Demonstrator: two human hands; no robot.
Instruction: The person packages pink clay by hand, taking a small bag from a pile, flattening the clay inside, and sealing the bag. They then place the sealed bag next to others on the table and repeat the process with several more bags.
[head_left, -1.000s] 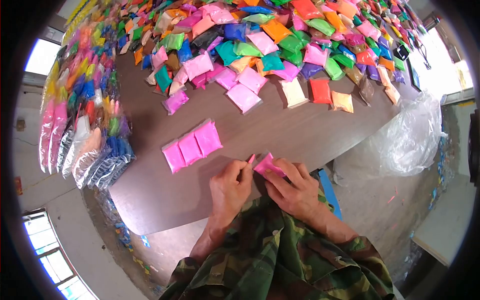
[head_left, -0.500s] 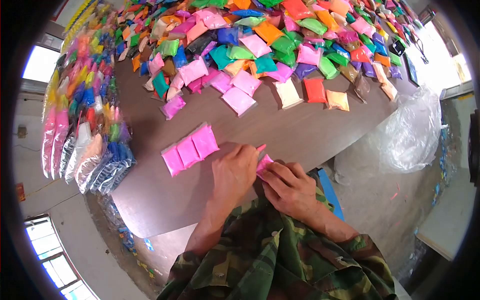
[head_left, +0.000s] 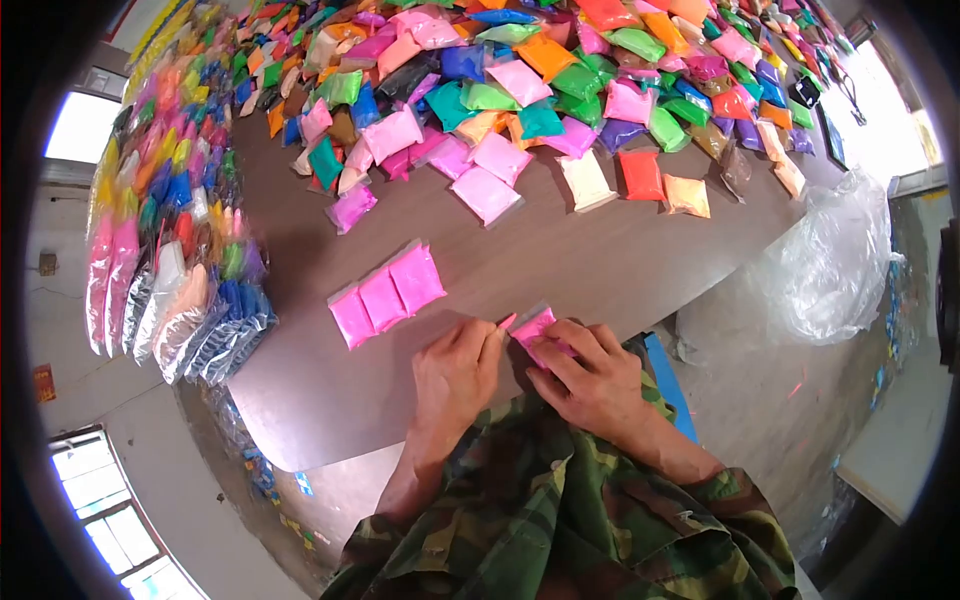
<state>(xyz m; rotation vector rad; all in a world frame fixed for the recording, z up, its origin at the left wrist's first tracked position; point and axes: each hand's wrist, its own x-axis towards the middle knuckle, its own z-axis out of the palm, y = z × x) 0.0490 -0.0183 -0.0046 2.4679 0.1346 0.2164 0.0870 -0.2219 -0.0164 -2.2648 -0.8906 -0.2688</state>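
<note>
My left hand (head_left: 455, 370) is closed in a pinch over the table. From its fingertips juts a thin pink pointed piece (head_left: 507, 322), whose kind I cannot make out. Its tip is beside a small clear packet filled with pink material (head_left: 533, 324). My right hand (head_left: 590, 375) grips that packet, its curled fingers covering the lower part. Left of both hands, a joined strip of three bright pink packets (head_left: 382, 295) lies flat on the table.
A big heap of multicoloured packets (head_left: 520, 80) covers the table's far side. Long filled bags (head_left: 170, 250) are stacked along the left edge. Clear plastic sheeting (head_left: 835, 265) hangs at the right edge. The brown table (head_left: 330, 410) ends just before my body.
My left hand has moved slightly down and left, drawing the pink pointed piece lower. More of the pink packet shows under my right hand. The view has shifted slightly.
</note>
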